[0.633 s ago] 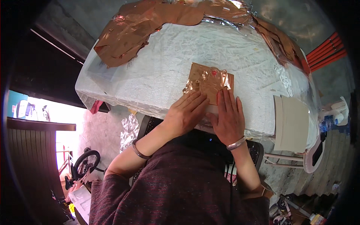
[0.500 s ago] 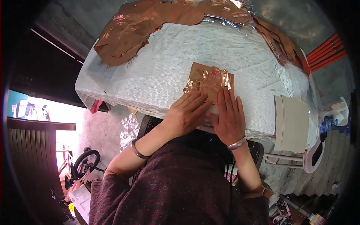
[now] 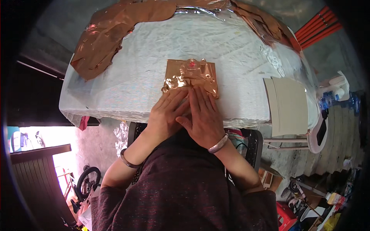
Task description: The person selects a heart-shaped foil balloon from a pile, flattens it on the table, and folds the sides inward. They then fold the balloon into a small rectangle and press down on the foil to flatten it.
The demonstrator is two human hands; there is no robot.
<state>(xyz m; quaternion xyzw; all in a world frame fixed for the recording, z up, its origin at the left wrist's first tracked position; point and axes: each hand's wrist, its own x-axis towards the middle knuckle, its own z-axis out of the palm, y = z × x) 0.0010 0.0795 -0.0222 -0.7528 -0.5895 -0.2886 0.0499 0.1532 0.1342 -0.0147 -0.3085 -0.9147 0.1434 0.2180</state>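
A small square of shiny copper-coloured sheet (image 3: pixel 173 68), with a crinkled, glossy raised shape and a red spot on it, lies near the front edge of the table. My left hand (image 3: pixel 166 115) rests with flat, outstretched fingers on its near left edge. Beside it, my right hand (image 3: pixel 205 121) lies with fingers extended over the sheet's near edge, its thumb spread toward the left hand. The fingertips of both hands nearly meet. What lies beneath the palms is hidden.
White quilted padding (image 3: pixel 135 77) covers the table. Brown-copper sheets (image 3: pixel 98 50) line its far and left sides, and more lie folded at the far right (image 3: pixel 262 23). Beige cardboard pieces (image 3: pixel 289 107) sit at the right edge. Orange rods (image 3: pixel 318 27) stand beyond.
My right hand has slid left and closer to the left hand, over the sheet's near edge. The head view has shifted, so the whole table appears moved left.
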